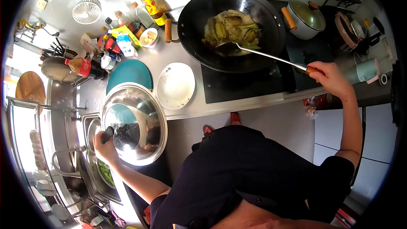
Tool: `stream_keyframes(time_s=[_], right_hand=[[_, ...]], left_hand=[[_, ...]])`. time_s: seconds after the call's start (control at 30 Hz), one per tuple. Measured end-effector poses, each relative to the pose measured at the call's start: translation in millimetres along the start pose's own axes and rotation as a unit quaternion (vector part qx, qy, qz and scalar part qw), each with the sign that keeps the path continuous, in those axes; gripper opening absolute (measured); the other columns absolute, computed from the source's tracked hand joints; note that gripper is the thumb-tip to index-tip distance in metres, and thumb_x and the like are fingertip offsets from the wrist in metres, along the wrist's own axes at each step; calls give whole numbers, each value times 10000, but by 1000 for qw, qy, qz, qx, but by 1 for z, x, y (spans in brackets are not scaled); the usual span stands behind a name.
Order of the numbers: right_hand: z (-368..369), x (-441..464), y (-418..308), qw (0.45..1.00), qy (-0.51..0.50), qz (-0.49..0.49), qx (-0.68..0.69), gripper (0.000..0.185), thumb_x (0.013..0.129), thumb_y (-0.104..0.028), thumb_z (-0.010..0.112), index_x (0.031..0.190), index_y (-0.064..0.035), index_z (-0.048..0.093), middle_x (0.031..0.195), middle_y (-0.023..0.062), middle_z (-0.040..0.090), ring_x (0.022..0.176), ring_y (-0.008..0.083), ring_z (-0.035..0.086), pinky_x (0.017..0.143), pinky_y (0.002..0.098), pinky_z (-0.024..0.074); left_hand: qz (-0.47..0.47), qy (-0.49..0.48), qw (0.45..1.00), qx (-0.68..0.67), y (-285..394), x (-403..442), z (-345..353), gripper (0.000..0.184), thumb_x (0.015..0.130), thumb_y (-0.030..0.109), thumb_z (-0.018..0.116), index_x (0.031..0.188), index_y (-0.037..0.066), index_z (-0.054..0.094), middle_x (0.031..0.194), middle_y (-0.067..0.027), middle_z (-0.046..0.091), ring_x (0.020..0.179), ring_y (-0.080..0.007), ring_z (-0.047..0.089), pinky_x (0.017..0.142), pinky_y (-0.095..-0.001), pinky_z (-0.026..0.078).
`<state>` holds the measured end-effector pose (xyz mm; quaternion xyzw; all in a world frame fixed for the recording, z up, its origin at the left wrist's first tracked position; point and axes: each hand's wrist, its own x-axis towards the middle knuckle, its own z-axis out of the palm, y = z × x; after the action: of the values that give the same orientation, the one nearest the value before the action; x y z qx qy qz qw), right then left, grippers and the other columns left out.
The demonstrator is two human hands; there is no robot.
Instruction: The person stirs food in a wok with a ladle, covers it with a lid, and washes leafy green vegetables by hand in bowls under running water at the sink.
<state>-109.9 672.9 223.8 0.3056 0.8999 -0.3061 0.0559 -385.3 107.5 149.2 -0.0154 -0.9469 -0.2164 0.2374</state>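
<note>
In the head view my right hand [324, 76] is closed around the wooden end of a long metal spatula [277, 58]. Its blade rests among browned, greenish vegetable pieces [233, 29], which look like eggplant, in a large black wok [193, 40]. Over at the left, my left hand [105, 146] grips the black knob of a steel-rimmed glass lid [159, 129], tilted and held off the wok by the counter edge. A white plate [176, 85] lies on the counter between the lid and the wok.
A teal round board [131, 74] lies behind the lid. Bottles, packets and a small bowl [149, 37] crowd the back counter. Right of the wok stands a lidded pot [306, 19]. A sink [101, 186] with green vegetables is at left.
</note>
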Motion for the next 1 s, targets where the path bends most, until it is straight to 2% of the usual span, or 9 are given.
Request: stream_keyframes(time_s=[0.1, 0.17, 0.3, 0.37, 0.53, 0.63, 0.67, 0.8, 1.0], right_hand=[[3, 9, 12, 984, 128, -122, -3, 286, 826, -151, 606, 1084, -28, 589, 851, 91, 644, 763, 196, 610, 689, 287, 464], [9, 29, 4, 964, 187, -175, -73, 290, 828, -150, 607, 1098, -56, 561, 989, 112, 619, 857, 271, 610, 745, 324, 477], [36, 81, 9, 949, 217, -175, -147, 251, 855, -182, 573, 1075, -66, 544, 909, 121, 596, 853, 321, 584, 743, 391, 462], [42, 89, 9, 962, 169, -149, -157, 255, 866, -208, 556, 1065, -49, 543, 907, 138, 597, 865, 328, 578, 761, 407, 455], [33, 71, 14, 982, 135, -119, -59, 257, 872, -207, 546, 1051, -23, 564, 933, 157, 618, 872, 317, 587, 770, 379, 455], [26, 53, 30, 986, 152, -59, 39, 292, 885, -170, 532, 1133, -17, 551, 859, 104, 620, 732, 190, 596, 675, 297, 467], [29, 54, 49, 980, 155, -93, 86, 291, 914, -173, 499, 1151, -8, 538, 777, 63, 585, 592, 99, 532, 533, 231, 432], [30, 26, 70, 928, 139, -21, 346, 310, 959, -198, 438, 1201, -17, 501, 705, 26, 530, 455, 45, 416, 386, 180, 315], [32, -16, 80, 885, 178, 3, 430, 291, 956, -202, 449, 1169, -21, 528, 702, 20, 525, 462, 40, 416, 401, 181, 313]], left_hand=[[22, 9, 1000, -6, 12, 13, -5, 261, 629, 10, 689, 868, 90, 620, 850, -34, 609, 785, -211, 613, 704, -318, 472], [75, 35, 997, -4, 26, 27, -6, 246, 635, 14, 685, 859, 90, 620, 817, -37, 617, 770, -214, 613, 706, -321, 475], [164, 20, 986, -29, 79, 58, -14, 274, 642, 37, 712, 897, 69, 617, 826, -60, 607, 767, -215, 599, 724, -295, 468], [195, 27, 979, -49, 111, 72, -13, 276, 644, 30, 719, 896, 60, 613, 822, -67, 617, 768, -212, 610, 722, -294, 472], [293, 9, 952, -86, 207, 90, -6, 286, 657, 75, 744, 920, 62, 632, 844, -73, 640, 761, -221, 627, 711, -291, 477], [358, -31, 926, -119, 263, 99, 15, 295, 670, 112, 749, 942, 66, 645, 818, -81, 641, 741, -244, 627, 679, -305, 480], [385, -28, 914, -126, 282, 99, 26, 287, 672, 122, 747, 933, 61, 644, 808, -88, 639, 731, -258, 626, 668, -316, 480], [448, -107, 875, -149, 356, 99, 85, 265, 685, 192, 733, 902, 70, 641, 810, -102, 639, 728, -293, 625, 659, -353, 482], [508, -156, 841, -104, 419, 74, 172, 280, 670, 230, 724, 908, 105, 645, 872, -103, 634, 809, -306, 616, 718, -386, 494]])
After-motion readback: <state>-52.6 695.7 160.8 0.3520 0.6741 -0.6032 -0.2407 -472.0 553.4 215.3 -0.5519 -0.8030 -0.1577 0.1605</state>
